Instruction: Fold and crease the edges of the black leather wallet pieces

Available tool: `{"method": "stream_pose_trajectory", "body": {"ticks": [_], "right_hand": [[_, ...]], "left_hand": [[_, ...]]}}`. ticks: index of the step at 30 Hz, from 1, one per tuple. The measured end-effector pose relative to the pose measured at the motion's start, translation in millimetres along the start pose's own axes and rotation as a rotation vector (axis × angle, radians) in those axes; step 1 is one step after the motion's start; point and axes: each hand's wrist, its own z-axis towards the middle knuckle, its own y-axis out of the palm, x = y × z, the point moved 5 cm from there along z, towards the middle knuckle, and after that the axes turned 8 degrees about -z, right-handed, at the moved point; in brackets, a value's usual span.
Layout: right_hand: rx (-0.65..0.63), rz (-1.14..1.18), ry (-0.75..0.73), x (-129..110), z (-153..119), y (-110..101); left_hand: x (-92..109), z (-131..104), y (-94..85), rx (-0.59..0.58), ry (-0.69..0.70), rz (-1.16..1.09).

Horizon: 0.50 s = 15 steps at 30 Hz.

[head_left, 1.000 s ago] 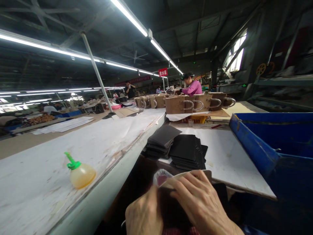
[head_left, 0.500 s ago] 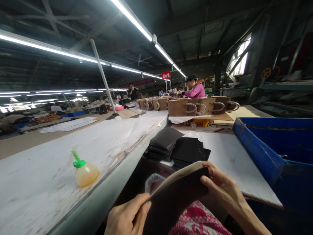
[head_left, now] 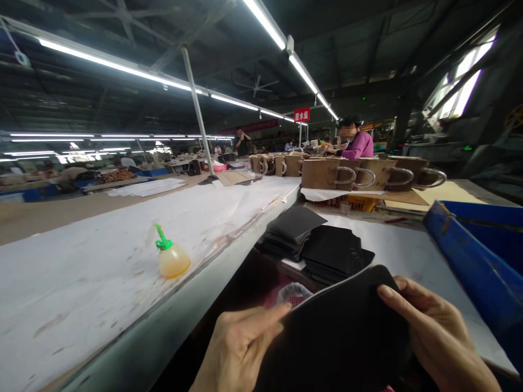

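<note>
A black panel (head_left: 335, 332) with rounded corners spans both hands at the bottom centre, its dark face toward me and a thin pale line along its top edge. My left hand (head_left: 245, 343) pinches its left edge between thumb and fingers. At the upper right corner, my right hand (head_left: 433, 321) grips it with the thumb on the dark face. Just beyond lie two stacks of similar black pieces, a left stack (head_left: 292, 226) and a right stack (head_left: 333, 250). The panel's lower part runs out of view.
An orange-filled bottle (head_left: 175, 261) with a green nozzle stands on the white-covered table (head_left: 102, 272) at left. Brown handled pieces (head_left: 321, 174) line the far side, near a person in purple (head_left: 359, 146). A blue bin (head_left: 457, 245) is at right.
The view has swung left, so the scene sits further right. The panel has tilted, showing more of its dark face; the pale inner side is now mostly hidden. Both hands keep hold.
</note>
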Motion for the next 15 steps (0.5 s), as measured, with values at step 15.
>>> {"method": "stream_pose_trajectory", "body": {"ticks": [15], "right_hand": [[0.066, -0.173, -0.31, -8, -3, -16]], "left_hand": [[-17, 1, 8.8, 0.062, -0.401, -0.135]]}}
